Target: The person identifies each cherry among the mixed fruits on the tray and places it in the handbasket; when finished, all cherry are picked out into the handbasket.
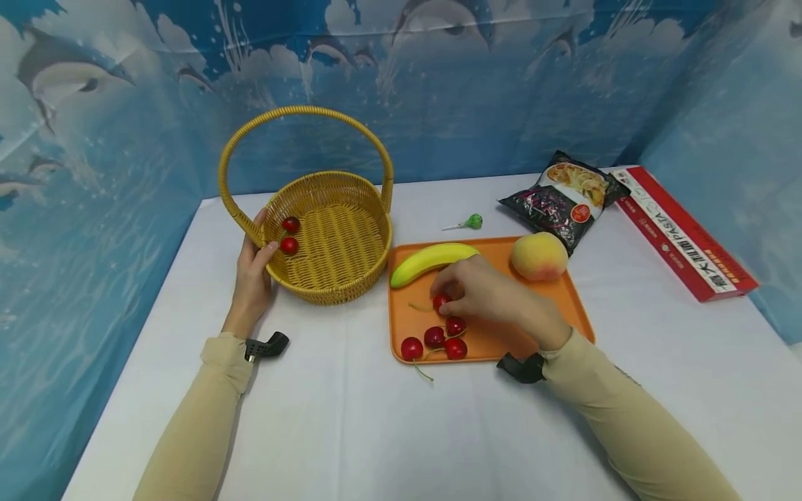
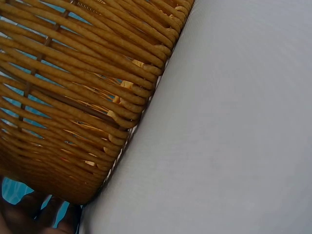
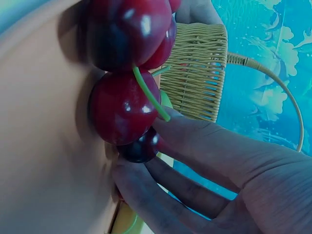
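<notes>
My left hand holds the left side of a yellow wicker basket, thumb over the rim and fingers on the outer wall. Two red cherries lie inside, near that side. In the left wrist view, the basket's woven wall fills the upper left, with the fingers below it. Over an orange tray, my right hand pinches a cherry between thumb and fingers. Several more cherries with green stems cluster at the tray's near left corner, close to that hand.
A banana and a peach lie on the tray. Behind it are a green lollipop and a black snack bag; a red pasta box lies at right. The basket's tall handle arches upward.
</notes>
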Demonstrator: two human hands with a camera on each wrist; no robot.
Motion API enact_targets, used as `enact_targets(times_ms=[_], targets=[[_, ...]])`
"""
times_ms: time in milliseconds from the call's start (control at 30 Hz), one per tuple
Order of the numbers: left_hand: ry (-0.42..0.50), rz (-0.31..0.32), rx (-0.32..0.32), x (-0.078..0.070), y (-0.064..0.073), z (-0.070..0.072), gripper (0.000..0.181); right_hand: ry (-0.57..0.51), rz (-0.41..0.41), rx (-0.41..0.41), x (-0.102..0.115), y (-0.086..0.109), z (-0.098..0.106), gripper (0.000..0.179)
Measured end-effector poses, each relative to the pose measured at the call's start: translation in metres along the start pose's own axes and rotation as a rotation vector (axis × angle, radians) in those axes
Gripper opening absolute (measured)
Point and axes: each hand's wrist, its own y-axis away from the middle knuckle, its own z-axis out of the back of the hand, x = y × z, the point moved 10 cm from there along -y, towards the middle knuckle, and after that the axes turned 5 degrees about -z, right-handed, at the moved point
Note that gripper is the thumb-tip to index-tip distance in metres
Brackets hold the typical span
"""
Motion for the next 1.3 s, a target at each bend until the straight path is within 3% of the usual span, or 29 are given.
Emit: enact_targets(times_ms=[467,767,1067,1300], targets=[[-0.008,0.003,-0.009,0.001,0.003,0.001,0.064,-0.027,-0.006,-0.017,0.002,0.003,0.001,0.024],[-0.016,-0.007,-0.005,0.001,0.003,0.001,0.065,-0.077,-0.011,-0.101,0.008,0.005,0.015,0.032],[-0.018,0.0,0.003,0.001,0.004,0.002,0.066,-0.089,0.091,-0.231,0.033,-0.001,0.04,0.03],[0.01,-0.01,0.011,0.0,0.002,0.0,0.065,-0.129,0.127,-0.247,0.055,-0.02,0.049,0.027]])
